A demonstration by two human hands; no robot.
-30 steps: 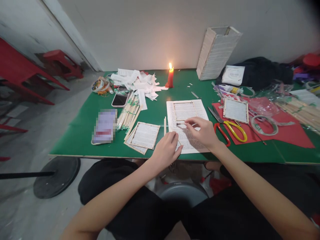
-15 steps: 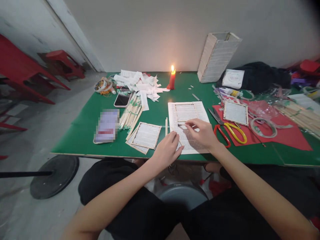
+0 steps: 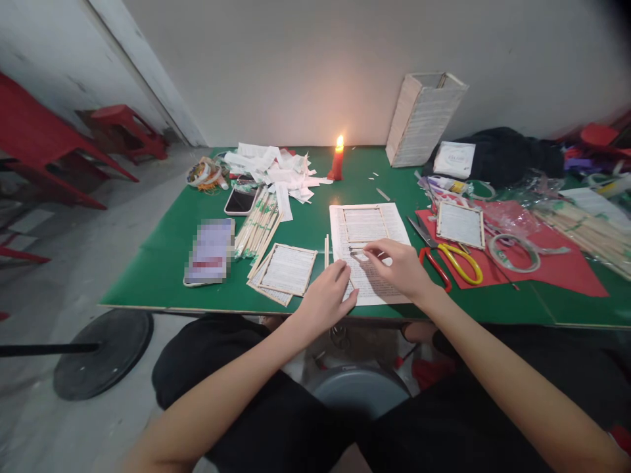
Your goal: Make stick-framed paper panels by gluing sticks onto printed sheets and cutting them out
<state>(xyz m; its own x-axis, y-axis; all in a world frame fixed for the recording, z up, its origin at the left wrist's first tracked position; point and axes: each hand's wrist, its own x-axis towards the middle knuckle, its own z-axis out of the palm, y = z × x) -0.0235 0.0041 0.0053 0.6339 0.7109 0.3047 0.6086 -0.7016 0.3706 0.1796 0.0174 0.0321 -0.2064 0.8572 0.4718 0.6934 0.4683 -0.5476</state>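
A printed paper sheet point(image 3: 389, 226) lies on the green table point(image 3: 162, 263) in front of me, with a thin wooden stick frame point(image 3: 363, 225) laid on its upper half. My left hand point(image 3: 328, 299) rests at the sheet's lower left edge, fingers curled around a thin stick. My right hand point(image 3: 401, 266) lies on the sheet's middle and pinches a short stick just under the frame. One loose stick point(image 3: 326, 251) lies upright along the sheet's left side.
A lit red candle point(image 3: 338, 161) stands at the back. Framed paper panels point(image 3: 286, 269), a bundle of sticks point(image 3: 256, 226), a phone point(image 3: 240, 201), paper scraps point(image 3: 276, 167), scissors point(image 3: 456, 259), red card point(image 3: 557, 263), tape point(image 3: 513, 253) and a tall paper box point(image 3: 419, 118) surround the sheet.
Both hands stay nearly where they were on the sheet. The view has tilted slightly, so the table and candle sit a little lower in the picture.
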